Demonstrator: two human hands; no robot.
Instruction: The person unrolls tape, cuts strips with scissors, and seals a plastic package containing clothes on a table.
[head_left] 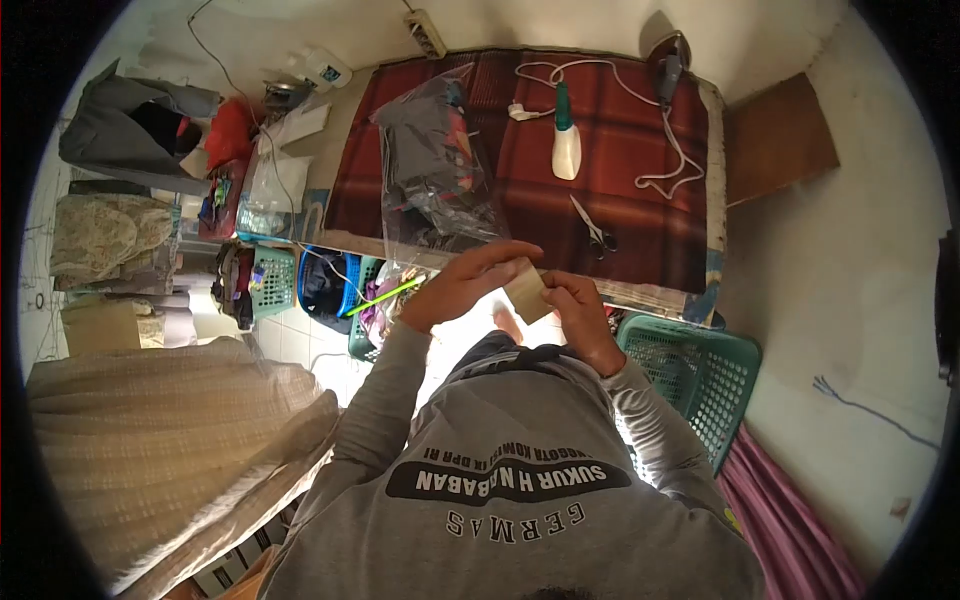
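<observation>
A small, squarish, pale yellowish object (528,292) is between my hands in front of my waist; I cannot tell whether it is a tape roll or a folded piece. My right hand (583,318) pinches its right side between thumb and fingers. My left hand (468,284) grips it from the upper left with long, curved fingers. Just beyond my left hand, a clear plastic bag (432,150) with folded dark clothing lies on the red checked cloth (345,200). Scissors (595,228) and a spray bottle (566,140) with a green top lie farther right.
A clothes iron (672,70) with a white cord stands at the table's far right corner. A green basket (735,370) is below the right edge. More baskets (275,285) stand under the left side. Clothes (110,235) and a beige curtain (180,410) hang at left.
</observation>
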